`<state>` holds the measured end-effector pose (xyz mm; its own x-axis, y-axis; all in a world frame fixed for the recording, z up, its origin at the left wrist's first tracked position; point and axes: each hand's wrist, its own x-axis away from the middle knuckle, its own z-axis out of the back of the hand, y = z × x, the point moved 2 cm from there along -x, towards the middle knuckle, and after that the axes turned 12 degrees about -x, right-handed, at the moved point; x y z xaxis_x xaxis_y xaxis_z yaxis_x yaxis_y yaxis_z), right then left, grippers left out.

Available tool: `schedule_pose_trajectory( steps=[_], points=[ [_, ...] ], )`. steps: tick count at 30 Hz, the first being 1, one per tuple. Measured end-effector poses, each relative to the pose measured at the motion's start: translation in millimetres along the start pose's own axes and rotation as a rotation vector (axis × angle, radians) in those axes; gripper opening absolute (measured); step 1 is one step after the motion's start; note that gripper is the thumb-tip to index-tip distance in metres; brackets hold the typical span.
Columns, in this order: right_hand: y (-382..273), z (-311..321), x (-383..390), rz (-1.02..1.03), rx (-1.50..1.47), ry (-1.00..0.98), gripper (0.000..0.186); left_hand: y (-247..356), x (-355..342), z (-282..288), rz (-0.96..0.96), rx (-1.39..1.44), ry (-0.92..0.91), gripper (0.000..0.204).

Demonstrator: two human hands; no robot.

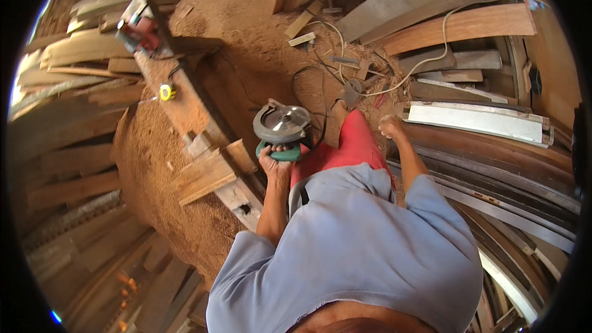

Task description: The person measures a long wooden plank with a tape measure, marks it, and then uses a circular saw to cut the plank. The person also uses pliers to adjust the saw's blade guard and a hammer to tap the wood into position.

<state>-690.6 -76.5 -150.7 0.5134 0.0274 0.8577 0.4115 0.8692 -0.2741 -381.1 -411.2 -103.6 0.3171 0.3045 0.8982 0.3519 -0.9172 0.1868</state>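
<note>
My left hand [275, 163] grips the green handle of a circular saw [282, 126] with a grey round blade guard, carried at my side above the sawdust floor. Its black cord [306, 80] trails away behind it. My right hand [390, 127] is closed into a loose fist with nothing in it, hanging beside my red shorts. Just left of the saw, short wood offcuts [206, 176] lie on a long plank bench [185, 108].
A yellow tape measure [165, 92] and a red machine [143, 28] sit on the bench further away. Stacked boards ring the floor on the left, top and right. A white cable [431, 55] runs over the planks. Sawdust [148, 166] covers the ground.
</note>
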Motion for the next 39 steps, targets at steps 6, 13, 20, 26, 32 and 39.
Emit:
schedule_pose_trajectory(
  steps=[6, 13, 20, 26, 32, 39],
  points=[
    [87, -2, -110, 0.161, 0.104, 0.040, 0.015, -17, -25, -20, -0.087, -0.026, -0.053, 0.011],
    [119, -7, -242, 0.206, 0.475, 0.109, 0.044, -38, -104, -2, -0.079, -0.096, -0.209, 0.067],
    [197, -45, -373, -0.033, 0.543, -0.134, 0.059, -66, -172, 59, -0.135, -0.066, 0.051, 0.061],
    [305, -78, -458, 0.116, 0.482, 0.032, 0.053, -80, -186, 81, -0.068, -0.096, 0.052, 0.063],
    [284, -102, -533, -0.503, 0.134, 0.073, 0.034, -70, -185, 89, -0.044, -0.207, 0.126, 0.063],
    [237, -94, -439, -0.684, -0.331, 0.130, 0.023, -73, -224, 70, -0.041, -0.192, 0.109, 0.062]
  ],
)
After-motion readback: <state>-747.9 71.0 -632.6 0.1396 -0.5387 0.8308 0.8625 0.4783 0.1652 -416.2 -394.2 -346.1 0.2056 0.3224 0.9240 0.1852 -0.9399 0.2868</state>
